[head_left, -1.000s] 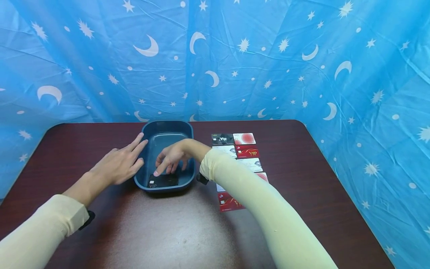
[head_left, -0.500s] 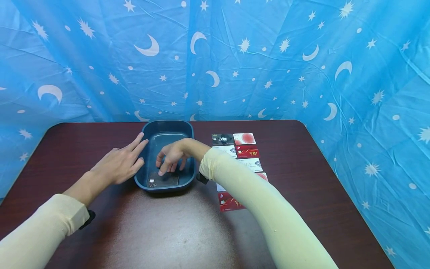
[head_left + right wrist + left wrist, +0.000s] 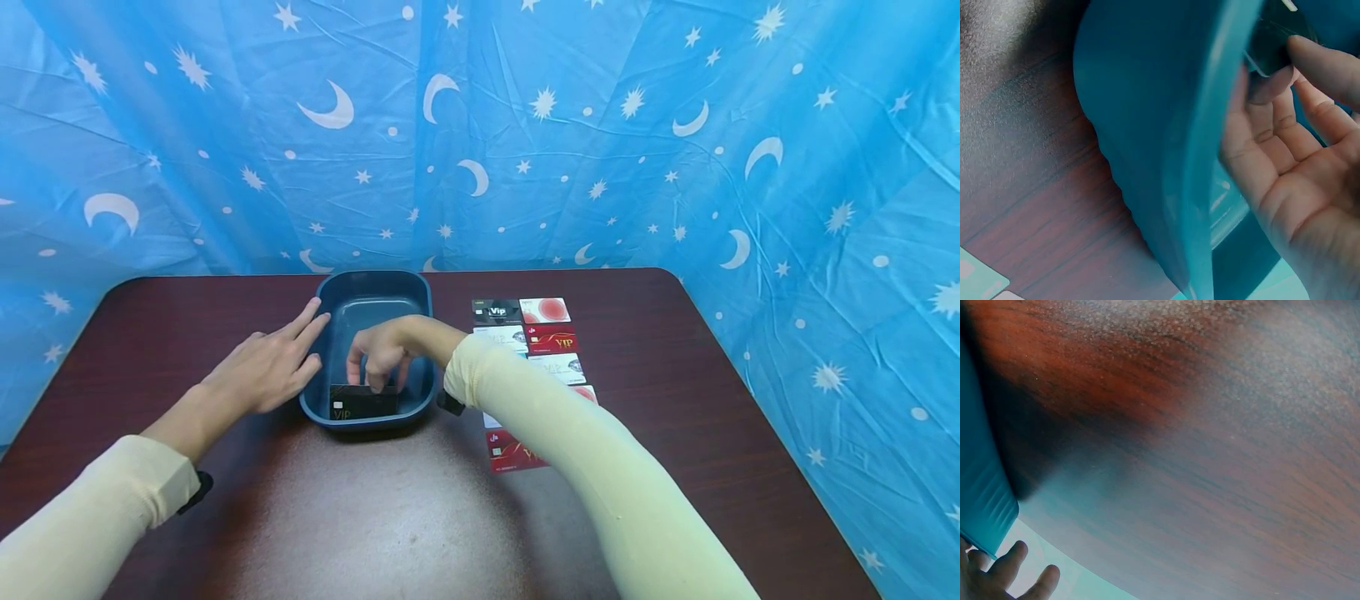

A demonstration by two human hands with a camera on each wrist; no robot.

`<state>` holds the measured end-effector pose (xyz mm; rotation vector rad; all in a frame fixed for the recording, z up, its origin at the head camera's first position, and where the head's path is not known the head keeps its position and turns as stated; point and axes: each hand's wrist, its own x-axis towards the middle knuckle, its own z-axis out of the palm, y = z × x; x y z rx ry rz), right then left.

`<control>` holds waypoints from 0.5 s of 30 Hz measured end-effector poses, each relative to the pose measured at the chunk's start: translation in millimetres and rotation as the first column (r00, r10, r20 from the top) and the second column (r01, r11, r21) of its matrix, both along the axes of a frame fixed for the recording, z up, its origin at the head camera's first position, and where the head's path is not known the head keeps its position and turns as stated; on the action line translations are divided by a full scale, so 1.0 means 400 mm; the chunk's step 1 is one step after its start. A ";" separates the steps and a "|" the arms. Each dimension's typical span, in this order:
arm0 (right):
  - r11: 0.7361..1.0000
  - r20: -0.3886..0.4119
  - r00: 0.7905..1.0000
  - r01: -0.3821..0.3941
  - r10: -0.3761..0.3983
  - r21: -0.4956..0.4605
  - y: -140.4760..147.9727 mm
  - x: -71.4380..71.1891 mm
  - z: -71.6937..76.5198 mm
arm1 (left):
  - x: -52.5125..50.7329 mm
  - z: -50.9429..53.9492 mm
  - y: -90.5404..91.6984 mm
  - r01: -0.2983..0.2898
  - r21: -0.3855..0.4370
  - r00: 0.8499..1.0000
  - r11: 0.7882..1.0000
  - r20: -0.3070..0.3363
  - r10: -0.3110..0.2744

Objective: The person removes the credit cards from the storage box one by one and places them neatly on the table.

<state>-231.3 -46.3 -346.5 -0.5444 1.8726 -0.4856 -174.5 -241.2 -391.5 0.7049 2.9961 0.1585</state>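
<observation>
Inside the near end of a dark blue plastic bin point(image 3: 367, 423), a black VIP card point(image 3: 363, 403) stands tilted up. My right hand point(image 3: 386, 346) reaches down over the bin's right rim and pinches the card's upper edge. The right wrist view shows the thumb point(image 3: 1319, 59) on the card's face and fingers behind it. On the bin's left side, my left hand point(image 3: 270, 367) touches the rim with its fingers fairly straight. In the left wrist view only several fingertips point(image 3: 1013, 559) show beside the bin's wall point(image 3: 982, 469).
Right of the bin, two columns of cards lie flat on the dark wooden table point(image 3: 660, 400), among them a black Vip card point(image 3: 497, 312) and a red VIP card point(image 3: 552, 338). My right sleeve point(image 3: 570, 433) covers part of them. A blue curtain point(image 3: 480, 133) hangs behind the table.
The black card, lying lower half a second ago, is tilted up now. My right thumb has come down onto its top edge and the fingers have closed in. The left hand stays put.
</observation>
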 end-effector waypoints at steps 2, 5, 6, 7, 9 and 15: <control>1.000 -0.012 1.000 0.004 -0.004 -0.020 0.004 0.001 0.002 | 0.000 -0.001 0.000 -0.004 0.000 1.000 1.000 0.007 0.004; 0.998 -0.043 0.999 -0.018 0.015 -0.063 0.014 0.004 0.007 | 0.000 -0.003 -0.002 -0.004 0.004 1.000 1.000 0.010 0.004; 0.997 -0.055 0.998 -0.032 0.028 -0.077 0.019 0.004 0.010 | 0.000 -0.003 -0.002 -0.002 0.003 1.000 1.000 0.009 0.002; 0.995 -0.066 0.997 -0.046 0.040 -0.091 0.025 0.004 0.016 | 0.000 -0.003 -0.002 -0.002 0.002 1.000 1.000 0.010 0.002; 0.991 -0.086 0.994 -0.070 0.061 -0.114 0.036 0.004 0.029 | 0.000 -0.003 -0.001 -0.001 0.000 1.000 1.000 0.011 0.001; 0.980 -0.128 0.988 -0.112 0.091 -0.166 0.076 -0.002 0.074 | -0.003 0.000 0.004 -0.010 -0.010 1.000 1.000 0.021 0.010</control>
